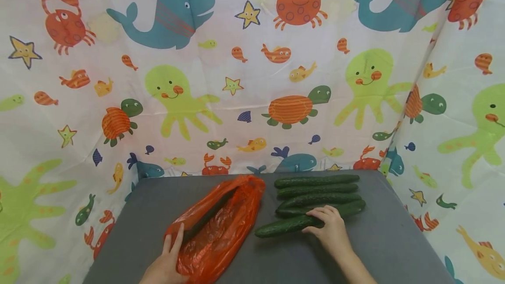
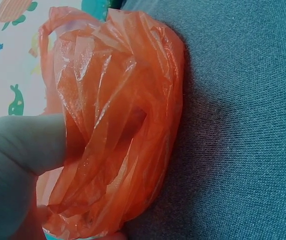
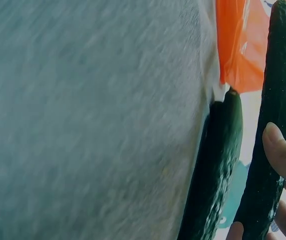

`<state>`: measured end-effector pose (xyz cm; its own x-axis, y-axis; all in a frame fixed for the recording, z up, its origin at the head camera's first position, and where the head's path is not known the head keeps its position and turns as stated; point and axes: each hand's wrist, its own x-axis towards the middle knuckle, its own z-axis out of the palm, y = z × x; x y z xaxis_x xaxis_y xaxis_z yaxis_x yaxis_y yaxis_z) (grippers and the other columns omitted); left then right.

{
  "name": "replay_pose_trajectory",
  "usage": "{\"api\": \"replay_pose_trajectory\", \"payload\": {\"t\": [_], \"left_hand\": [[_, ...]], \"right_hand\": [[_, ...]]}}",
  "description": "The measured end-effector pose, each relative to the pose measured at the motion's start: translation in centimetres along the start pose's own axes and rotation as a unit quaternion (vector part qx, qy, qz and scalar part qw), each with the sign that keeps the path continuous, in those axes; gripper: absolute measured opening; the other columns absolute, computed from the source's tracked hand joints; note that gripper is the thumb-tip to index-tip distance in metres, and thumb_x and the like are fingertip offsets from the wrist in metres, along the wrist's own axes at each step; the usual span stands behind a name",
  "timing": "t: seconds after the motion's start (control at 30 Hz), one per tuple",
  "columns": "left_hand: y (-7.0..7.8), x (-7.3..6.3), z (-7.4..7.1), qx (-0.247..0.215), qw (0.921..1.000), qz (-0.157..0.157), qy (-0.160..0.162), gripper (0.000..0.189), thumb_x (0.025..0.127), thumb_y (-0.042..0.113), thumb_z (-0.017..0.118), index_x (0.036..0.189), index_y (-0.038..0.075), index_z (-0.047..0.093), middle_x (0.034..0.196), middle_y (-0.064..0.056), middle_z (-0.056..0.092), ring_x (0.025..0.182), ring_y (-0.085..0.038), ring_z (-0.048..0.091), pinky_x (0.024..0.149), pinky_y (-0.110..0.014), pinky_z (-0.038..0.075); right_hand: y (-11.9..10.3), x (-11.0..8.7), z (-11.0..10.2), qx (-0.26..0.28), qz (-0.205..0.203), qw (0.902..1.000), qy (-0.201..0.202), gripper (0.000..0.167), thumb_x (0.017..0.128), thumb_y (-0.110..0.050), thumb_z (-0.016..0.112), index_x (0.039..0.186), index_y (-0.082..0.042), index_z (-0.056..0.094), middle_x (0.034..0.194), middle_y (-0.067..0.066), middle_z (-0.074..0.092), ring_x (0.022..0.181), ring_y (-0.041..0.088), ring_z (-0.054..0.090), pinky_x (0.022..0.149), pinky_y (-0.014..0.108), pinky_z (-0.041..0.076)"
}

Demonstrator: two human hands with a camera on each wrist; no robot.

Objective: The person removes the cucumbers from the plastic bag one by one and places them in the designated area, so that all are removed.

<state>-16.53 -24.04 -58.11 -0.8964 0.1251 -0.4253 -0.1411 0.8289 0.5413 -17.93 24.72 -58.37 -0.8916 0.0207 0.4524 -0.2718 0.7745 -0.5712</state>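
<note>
An orange plastic bag (image 1: 232,231) lies on the grey table, its mouth toward me, with a dark green cucumber (image 1: 211,214) inside. My left hand (image 1: 167,261) holds the bag's near left edge. In the left wrist view its thumb (image 2: 37,142) goes behind the thin film, so the tip is hidden. To the right, my right hand (image 1: 330,230) grips another cucumber (image 1: 280,227) around its middle, thumb on the near side and fingers over the top. The right wrist view shows this cucumber (image 3: 280,95) raised off the table, beside another cucumber (image 3: 215,175).
Several more cucumbers (image 1: 317,181) lie side by side in a row behind the right hand. The grey table (image 1: 394,240) ends at a white curtain (image 1: 244,122) printed with sea animals, which stands at the back and both sides.
</note>
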Motion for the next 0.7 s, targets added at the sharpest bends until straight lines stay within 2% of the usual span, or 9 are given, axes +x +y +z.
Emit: {"api": "replay_pose_trajectory", "payload": {"t": [0.23,0.43,0.7], "left_hand": [[0.5,-0.5,-0.2,-0.002,1.0,0.002,0.005,0.144,0.065,0.035,0.094,0.161,0.034,-0.013,0.161,-0.039,-0.005,0.065,-0.029,0.061,0.052,-0.04,0.041],[0.9,-0.5,-0.2,0.004,0.9999,-0.003,0.013,0.144,0.064,0.034,0.093,0.161,0.037,-0.013,0.161,-0.038,-0.005,0.063,-0.028,0.059,0.05,-0.039,0.039],[0.8,-0.5,-0.1,0.005,0.9999,0.0,0.011,0.142,0.066,0.034,0.093,0.162,0.034,-0.012,0.161,-0.039,-0.005,0.06,-0.027,0.058,0.05,-0.039,0.037]], "right_hand": [[1.6,-0.1,-0.7,-0.018,0.036,0.999,-0.019,0.046,0.058,-0.023,0.096,0.1,-0.015,0.08,0.107,0.005,0.075,0.116,0.039,0.057,0.097,0.061,0.044],[2.8,-0.3,-1.3,-0.036,0.044,0.9981,-0.024,0.046,0.059,-0.024,0.095,0.1,-0.013,0.08,0.107,0.008,0.075,0.114,0.042,0.056,0.095,0.063,0.043],[3.9,-0.8,-2.0,-0.053,0.076,0.9945,-0.05,0.046,0.062,-0.028,0.094,0.103,-0.014,0.079,0.112,0.012,0.074,0.118,0.044,0.055,0.097,0.063,0.042]]}}
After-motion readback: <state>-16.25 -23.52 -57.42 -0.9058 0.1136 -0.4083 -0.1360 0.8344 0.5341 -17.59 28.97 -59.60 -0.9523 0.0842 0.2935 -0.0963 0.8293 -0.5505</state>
